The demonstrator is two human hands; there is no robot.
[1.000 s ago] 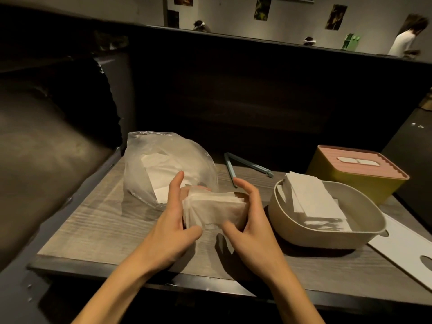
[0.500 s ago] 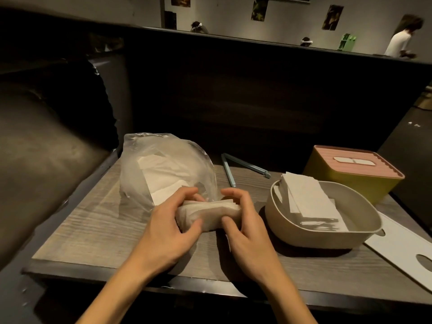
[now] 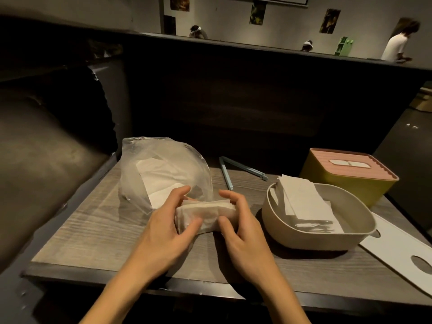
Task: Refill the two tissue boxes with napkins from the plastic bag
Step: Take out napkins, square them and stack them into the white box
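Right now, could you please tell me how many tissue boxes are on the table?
2: the open beige box right of the hands, holding napkins, and the yellow box with a pink lid behind it. None seems hidden.

Two bare forearms, no sleeves in view, left hand (image 3: 167, 232), right hand (image 3: 243, 232) — no rings, no watch

White lid (image 3: 397, 251) cut off right.

A grey wood-grain counter (image 3: 98, 230) stands against a dark partition (image 3: 257, 101). A blue clip (image 3: 230, 170) lies open near its far edge. To the left is a dark cushioned seat (image 3: 42, 155). Pictures (image 3: 329, 21) hang on the far wall, and a person in white (image 3: 396, 46) stands there.
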